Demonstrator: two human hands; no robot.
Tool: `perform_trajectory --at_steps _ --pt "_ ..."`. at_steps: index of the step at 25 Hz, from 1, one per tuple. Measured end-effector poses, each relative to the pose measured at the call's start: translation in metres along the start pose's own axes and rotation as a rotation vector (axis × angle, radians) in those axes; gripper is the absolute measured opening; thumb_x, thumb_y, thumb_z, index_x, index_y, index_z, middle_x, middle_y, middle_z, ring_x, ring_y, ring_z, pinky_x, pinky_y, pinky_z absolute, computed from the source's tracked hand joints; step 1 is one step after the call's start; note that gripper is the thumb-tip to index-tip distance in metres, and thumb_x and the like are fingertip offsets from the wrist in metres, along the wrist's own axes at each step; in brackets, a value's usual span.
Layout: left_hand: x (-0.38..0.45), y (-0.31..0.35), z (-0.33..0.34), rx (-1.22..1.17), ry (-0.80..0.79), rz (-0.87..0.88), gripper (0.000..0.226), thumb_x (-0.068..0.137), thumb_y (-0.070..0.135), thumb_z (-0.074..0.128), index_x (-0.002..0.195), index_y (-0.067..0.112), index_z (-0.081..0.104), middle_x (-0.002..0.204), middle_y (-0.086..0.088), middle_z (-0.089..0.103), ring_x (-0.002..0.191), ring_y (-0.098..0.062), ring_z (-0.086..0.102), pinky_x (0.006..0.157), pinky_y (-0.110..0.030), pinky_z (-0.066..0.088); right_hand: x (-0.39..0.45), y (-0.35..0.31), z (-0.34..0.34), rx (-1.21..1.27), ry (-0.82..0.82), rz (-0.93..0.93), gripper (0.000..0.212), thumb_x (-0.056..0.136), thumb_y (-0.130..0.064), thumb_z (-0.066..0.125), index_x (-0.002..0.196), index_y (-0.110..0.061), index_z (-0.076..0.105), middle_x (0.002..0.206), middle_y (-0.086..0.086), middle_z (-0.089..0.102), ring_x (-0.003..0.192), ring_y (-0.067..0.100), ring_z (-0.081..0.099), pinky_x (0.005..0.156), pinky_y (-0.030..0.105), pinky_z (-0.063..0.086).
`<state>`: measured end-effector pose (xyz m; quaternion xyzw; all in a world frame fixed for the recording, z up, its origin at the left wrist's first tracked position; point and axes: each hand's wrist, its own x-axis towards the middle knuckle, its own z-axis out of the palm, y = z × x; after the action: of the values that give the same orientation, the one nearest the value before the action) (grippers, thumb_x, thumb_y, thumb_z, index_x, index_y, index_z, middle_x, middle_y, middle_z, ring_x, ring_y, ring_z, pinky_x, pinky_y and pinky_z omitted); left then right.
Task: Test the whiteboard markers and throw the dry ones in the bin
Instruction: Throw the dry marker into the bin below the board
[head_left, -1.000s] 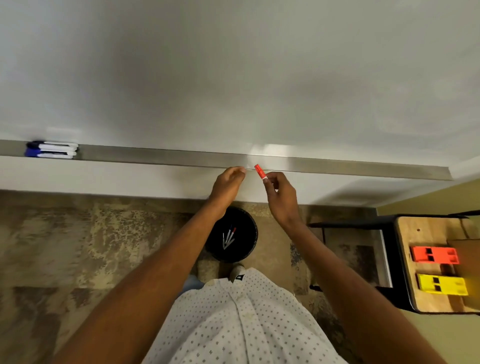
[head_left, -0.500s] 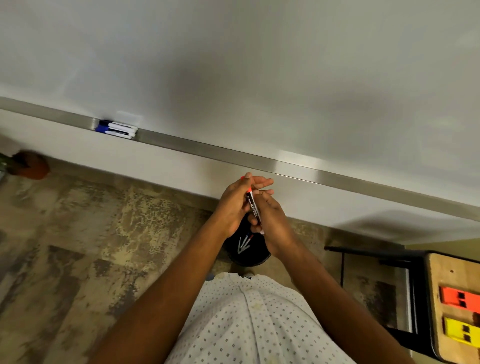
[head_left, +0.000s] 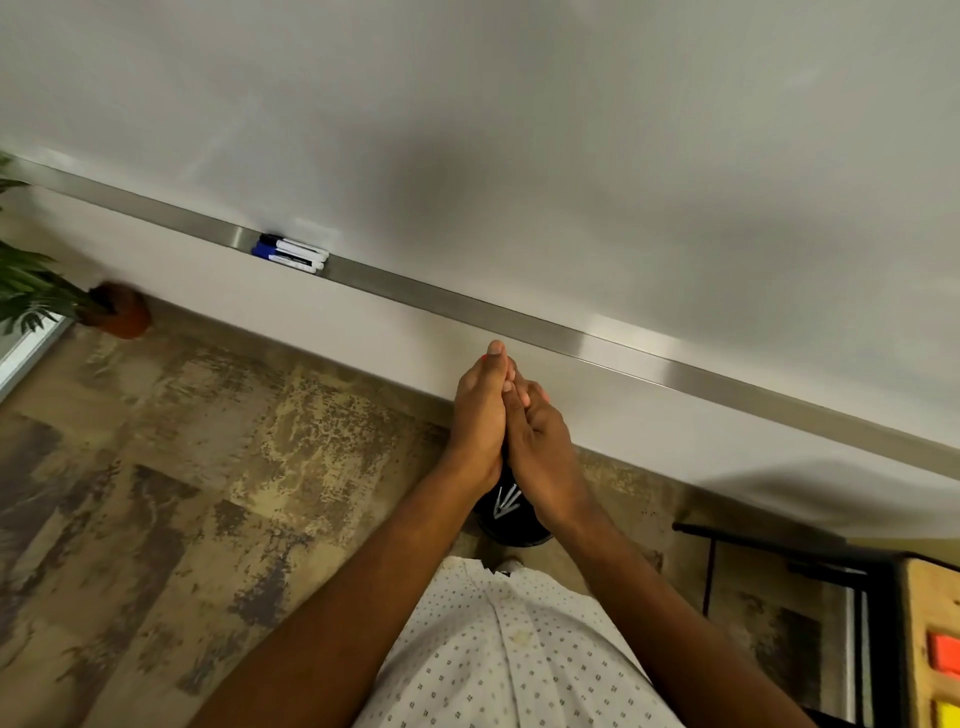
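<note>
Directly above the black bin (head_left: 511, 525), the left hand (head_left: 480, 415) and the right hand (head_left: 540, 441) were pressed together, palms facing and fingers pointed toward the whiteboard (head_left: 519, 130). A small spot of red was visible at the tip of the left hand near its uppermost finger; a red marker (head_left: 484, 357) appeared to be enclosed between the two hands, with its barrel hidden. Whether the fingers were curled around it or merely laid flat against it could not be determined.

The bin stood on the floor (head_left: 182, 467) below the wrists, mostly hidden by them; several discarded markers (head_left: 506, 500) were seen lying inside it, pale against the dark interior.

On the metal tray (head_left: 467, 306) running along the lower edge of the whiteboard, three markers (head_left: 291, 253) with blue and black caps and white barrels were lying side by side, well to the left of the hands. The whiteboard surface bore no visible marks.

A potted plant (head_left: 78, 306) in a reddish pot was noted at the far left on the floor. At the lower right, the edge of a wooden tabletop (head_left: 919, 623) on a black frame carried an orange block (head_left: 945, 662) and a yellow block (head_left: 948, 717), both cut off by the frame edge. A white dotted shirt (head_left: 509, 654) filled the bottom centre.
</note>
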<state>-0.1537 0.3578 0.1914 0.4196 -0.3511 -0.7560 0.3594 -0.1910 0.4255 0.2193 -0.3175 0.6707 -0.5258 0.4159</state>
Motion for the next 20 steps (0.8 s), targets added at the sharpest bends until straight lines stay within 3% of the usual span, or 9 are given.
perform_trajectory --at_steps 4,6,8,10,12,14,16,20 --pt "0.002 0.008 -0.007 0.029 0.039 0.057 0.046 0.107 0.038 0.044 0.067 0.016 0.049 0.054 -0.005 0.047 0.066 -0.030 0.051 0.079 -0.042 0.051 0.005 0.000 0.009 -0.037 0.008 -0.026 0.027 0.112 -0.031 0.039 0.121 -0.038 0.064 0.111 -0.018 0.068 0.106 -0.003 0.067 0.088 0.010 0.051" --pt "0.003 0.018 -0.008 0.029 0.057 0.084 0.046 0.108 0.036 0.041 0.067 0.015 0.047 0.051 -0.006 0.044 0.058 -0.025 0.052 0.071 -0.038 0.052 0.008 -0.002 0.017 -0.023 -0.005 -0.036 0.027 0.111 -0.034 0.039 0.110 -0.042 0.065 0.105 -0.013 0.071 0.101 0.005 0.070 0.086 0.015 0.054" --pt "0.007 0.029 -0.013 0.032 0.067 0.105 0.045 0.108 0.035 0.040 0.069 0.014 0.045 0.049 -0.006 0.044 0.053 -0.022 0.054 0.064 -0.035 0.052 0.012 -0.006 0.026 0.003 -0.005 -0.043 0.029 0.110 -0.035 0.039 0.115 -0.037 0.068 0.106 -0.011 0.073 0.102 0.005 0.071 0.089 0.020 0.056" --pt "0.012 0.039 -0.019 0.033 0.055 0.108 0.043 0.108 0.035 0.041 0.070 0.014 0.046 0.049 -0.006 0.047 0.054 -0.022 0.055 0.063 -0.034 0.052 0.018 -0.016 0.036 0.032 0.011 -0.048 0.030 0.111 -0.032 0.040 0.119 -0.035 0.068 0.106 -0.017 0.073 0.107 0.004 0.069 0.090 0.015 0.054" --pt "0.020 0.049 -0.027 0.036 0.032 0.101 0.042 0.107 0.036 0.043 0.071 0.015 0.048 0.053 -0.007 0.050 0.059 -0.025 0.056 0.066 -0.035 0.053 0.027 -0.025 0.047 0.068 0.008 -0.023 0.028 0.110 -0.032 0.041 0.107 -0.040 0.068 0.095 -0.025 0.072 0.108 0.009 0.069 0.083 0.009 0.051" --pt "0.029 0.062 -0.035 0.060 0.010 0.112 0.040 0.107 0.036 0.042 0.075 0.014 0.051 0.059 -0.008 0.056 0.065 -0.026 0.059 0.068 -0.033 0.055 0.037 -0.030 0.056 0.061 -0.012 0.014 0.028 0.109 -0.035 0.043 0.102 -0.038 0.069 0.090 -0.024 0.074 0.099 0.004 0.071 0.079 0.011 0.051" --pt "0.045 0.080 -0.046 0.093 -0.001 0.120 0.039 0.108 0.035 0.040 0.080 0.012 0.055 0.070 -0.010 0.066 0.071 -0.024 0.065 0.071 -0.031 0.057 0.049 -0.032 0.067 -0.007 -0.020 0.029 0.030 0.109 -0.038 0.045 0.099 -0.025 0.070 0.083 -0.010 0.073 0.082 0.004 0.069 0.072 0.020 0.051" --pt "0.084 0.121 -0.065 0.185 0.030 0.157 0.033 0.107 0.036 0.043 0.086 0.016 0.060 0.087 -0.004 0.071 0.080 -0.020 0.065 0.077 -0.036 0.053 0.069 -0.041 0.078 -0.051 0.031 0.061 0.015 0.109 -0.028 0.041 0.108 -0.023 0.055 0.072 0.000 0.055 0.062 0.013 0.047 0.059 0.029 0.039"
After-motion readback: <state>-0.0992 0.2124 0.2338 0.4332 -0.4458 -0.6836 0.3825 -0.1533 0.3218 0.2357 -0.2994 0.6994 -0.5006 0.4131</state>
